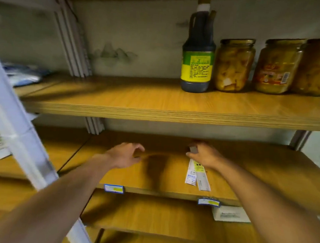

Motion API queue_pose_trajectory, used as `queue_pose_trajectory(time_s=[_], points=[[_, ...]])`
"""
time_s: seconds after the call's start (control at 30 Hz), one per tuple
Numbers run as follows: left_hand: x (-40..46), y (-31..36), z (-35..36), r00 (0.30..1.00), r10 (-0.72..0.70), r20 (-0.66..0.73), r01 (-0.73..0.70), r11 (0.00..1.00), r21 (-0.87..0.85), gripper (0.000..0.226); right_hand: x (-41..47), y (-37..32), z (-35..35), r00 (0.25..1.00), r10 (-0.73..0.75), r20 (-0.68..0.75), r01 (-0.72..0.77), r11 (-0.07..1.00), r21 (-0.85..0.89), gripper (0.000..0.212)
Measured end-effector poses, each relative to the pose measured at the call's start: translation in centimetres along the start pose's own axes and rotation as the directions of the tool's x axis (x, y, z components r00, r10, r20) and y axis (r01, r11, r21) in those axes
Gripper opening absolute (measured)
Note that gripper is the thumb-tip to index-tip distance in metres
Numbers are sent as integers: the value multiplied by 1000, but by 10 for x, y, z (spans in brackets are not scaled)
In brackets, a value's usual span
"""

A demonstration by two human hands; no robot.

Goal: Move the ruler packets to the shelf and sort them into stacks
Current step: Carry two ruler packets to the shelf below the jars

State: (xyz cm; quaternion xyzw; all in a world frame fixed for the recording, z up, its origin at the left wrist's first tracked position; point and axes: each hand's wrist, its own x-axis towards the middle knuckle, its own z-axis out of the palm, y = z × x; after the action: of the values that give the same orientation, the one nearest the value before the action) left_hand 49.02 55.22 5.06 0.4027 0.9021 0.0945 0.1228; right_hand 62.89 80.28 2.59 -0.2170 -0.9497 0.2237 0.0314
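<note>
Ruler packets (pixel 197 174) lie on the middle shelf (pixel 246 178), under my right hand (pixel 203 155), whose fingers pinch their far end. My left hand (pixel 126 154) hovers left of the packets, fingers loosely curled, holding nothing. I should square the edges before letting go.

Bare board is lying open between the left hand (pixel 127 154) and the packets (pixel 198 175); the upper shelf (pixel 156 113) is overhanging, limiting headroom.

Dim, warm light; soft motion blur throughout, wide-angle bending at edges.
</note>
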Motion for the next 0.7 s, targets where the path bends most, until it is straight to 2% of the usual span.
queue_pose_trajectory(time_s=[0.1,0.17,0.33,0.4,0.5,0.57,0.7], points=[[-39,-23,-25,994,-64,-91,55,994,-95,42,9,-42,0,994,-111,18,112,992,-65,50],[-66,-38,-37,987,-78,-141,59,989,-134,39,7,-77,7,980,-196,38,198,979,-39,49],[-141,-76,-51,934,-140,-328,95,984,-150,15,-13,-167,43,910,-395,126,400,916,-18,44],[-172,-96,-55,926,-181,-332,123,974,-188,7,-25,-204,57,860,-475,184,484,875,-8,40],[-213,-130,-60,918,-263,-298,216,959,-183,11,-44,-259,72,779,-578,245,587,808,40,40],[-235,-158,-64,893,-342,-292,305,938,-165,16,-54,-292,82,749,-610,258,611,787,87,41],[-275,-219,-72,867,-435,-242,395,897,-196,14,-69,-351,105,711,-650,268,646,754,119,41]])
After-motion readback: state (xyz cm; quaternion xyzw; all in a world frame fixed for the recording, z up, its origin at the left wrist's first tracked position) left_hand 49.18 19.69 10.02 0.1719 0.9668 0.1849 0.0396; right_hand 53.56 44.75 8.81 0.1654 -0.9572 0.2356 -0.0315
